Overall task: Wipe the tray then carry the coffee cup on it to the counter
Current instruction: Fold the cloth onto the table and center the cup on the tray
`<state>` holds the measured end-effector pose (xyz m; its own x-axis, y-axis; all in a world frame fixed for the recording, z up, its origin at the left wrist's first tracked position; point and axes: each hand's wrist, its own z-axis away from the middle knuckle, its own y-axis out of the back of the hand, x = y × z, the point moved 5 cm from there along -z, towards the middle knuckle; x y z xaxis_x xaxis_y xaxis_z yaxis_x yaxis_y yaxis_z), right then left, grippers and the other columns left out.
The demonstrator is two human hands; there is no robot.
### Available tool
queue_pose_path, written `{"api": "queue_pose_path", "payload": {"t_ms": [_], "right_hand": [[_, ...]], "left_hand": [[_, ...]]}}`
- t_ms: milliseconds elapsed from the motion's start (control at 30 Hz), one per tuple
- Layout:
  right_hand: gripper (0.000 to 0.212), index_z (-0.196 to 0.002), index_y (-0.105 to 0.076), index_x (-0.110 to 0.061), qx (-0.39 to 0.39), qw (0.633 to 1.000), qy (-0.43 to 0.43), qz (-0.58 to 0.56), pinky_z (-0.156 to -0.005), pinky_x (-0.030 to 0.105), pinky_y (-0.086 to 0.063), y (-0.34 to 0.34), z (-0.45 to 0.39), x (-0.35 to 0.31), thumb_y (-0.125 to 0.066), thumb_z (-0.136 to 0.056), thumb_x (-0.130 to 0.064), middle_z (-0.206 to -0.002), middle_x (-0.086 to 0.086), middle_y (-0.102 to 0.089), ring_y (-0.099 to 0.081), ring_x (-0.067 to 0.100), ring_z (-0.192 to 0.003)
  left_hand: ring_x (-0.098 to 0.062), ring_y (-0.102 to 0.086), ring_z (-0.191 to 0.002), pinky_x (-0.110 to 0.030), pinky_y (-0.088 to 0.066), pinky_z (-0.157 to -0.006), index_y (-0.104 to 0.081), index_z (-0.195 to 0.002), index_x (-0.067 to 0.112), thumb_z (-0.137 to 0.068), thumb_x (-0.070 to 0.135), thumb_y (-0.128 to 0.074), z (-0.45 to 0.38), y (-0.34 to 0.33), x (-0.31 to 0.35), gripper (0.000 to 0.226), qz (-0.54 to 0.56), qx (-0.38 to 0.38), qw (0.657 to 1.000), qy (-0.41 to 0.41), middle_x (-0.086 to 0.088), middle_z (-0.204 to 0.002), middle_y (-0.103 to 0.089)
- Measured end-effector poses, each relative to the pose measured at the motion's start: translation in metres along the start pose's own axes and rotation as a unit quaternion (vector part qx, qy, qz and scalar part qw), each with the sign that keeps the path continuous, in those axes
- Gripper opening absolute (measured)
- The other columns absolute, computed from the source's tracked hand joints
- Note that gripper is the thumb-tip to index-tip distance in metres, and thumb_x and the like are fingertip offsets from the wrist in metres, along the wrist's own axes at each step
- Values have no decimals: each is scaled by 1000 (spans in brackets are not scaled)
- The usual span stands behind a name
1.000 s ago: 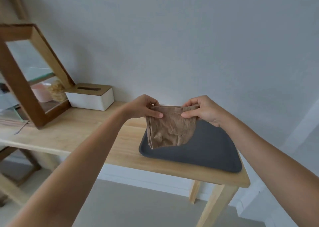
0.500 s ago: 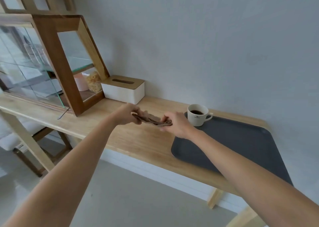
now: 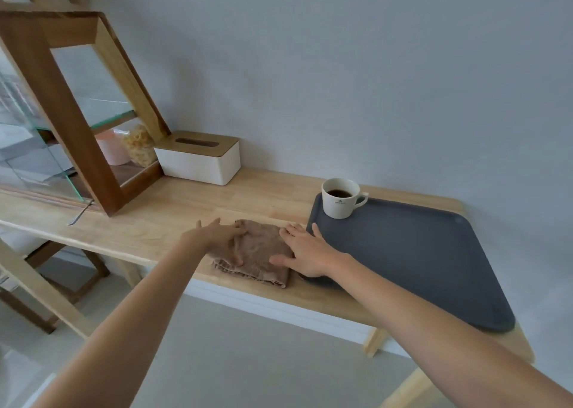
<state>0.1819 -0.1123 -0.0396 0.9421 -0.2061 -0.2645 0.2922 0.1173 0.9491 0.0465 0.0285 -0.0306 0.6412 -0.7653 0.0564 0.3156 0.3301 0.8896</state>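
A dark grey tray (image 3: pixel 415 258) lies on the right part of a light wooden table (image 3: pixel 161 221). A white coffee cup (image 3: pixel 339 198) with dark coffee stands on the tray's far left corner. A folded brown cloth (image 3: pixel 260 251) lies flat on the table just left of the tray. My left hand (image 3: pixel 217 237) rests on the cloth's left side, fingers spread. My right hand (image 3: pixel 305 249) presses flat on the cloth's right edge and overlaps the tray's near left corner.
A white tissue box (image 3: pixel 198 156) with a wooden lid stands at the wall. A wood-and-glass display case (image 3: pixel 71 119) fills the left, with a pink cup and a bag of snacks inside. A metal utensil (image 3: pixel 80 213) lies before it. Grey floor lies below.
A second ago both hands held the cloth up, spread open over the tray. They folded it, moved it left and laid it flat on the table; both hands now lie open on it.
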Motion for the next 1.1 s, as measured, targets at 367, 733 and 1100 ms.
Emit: {"api": "queue_pose_path", "payload": {"t_ms": [367,733,1100], "right_hand": [[75,-143,-30,-11,268,905,-219,-248,-106,30,-30,65,27,151,-72,-82,-20,-151,8,-33,-36,26,-136],[58,-124,-57,-22,281,872,-184,-356,-90,28,-38,61,9,178,-81,-71,-21,-120,-2,-63,-54,18,-112],[58,-121,-59,-26,298,870,-186,-344,-92,28,-37,68,76,194,-83,-68,-28,-119,-7,-65,-55,13,-113]], "left_hand": [[-24,-45,-132,-34,-44,-99,-32,-144,7,-77,6,-73,-90,48,128,78,452,147,871,-120,-10,-148,-40],[-21,-65,-98,-27,-51,-85,-58,-119,5,-67,10,-83,-127,43,150,58,467,245,836,-154,-7,-109,-68],[-12,-65,-100,-29,-54,-89,-61,-114,12,-63,21,-86,-89,43,196,58,470,246,823,-204,-1,-108,-69]]}}
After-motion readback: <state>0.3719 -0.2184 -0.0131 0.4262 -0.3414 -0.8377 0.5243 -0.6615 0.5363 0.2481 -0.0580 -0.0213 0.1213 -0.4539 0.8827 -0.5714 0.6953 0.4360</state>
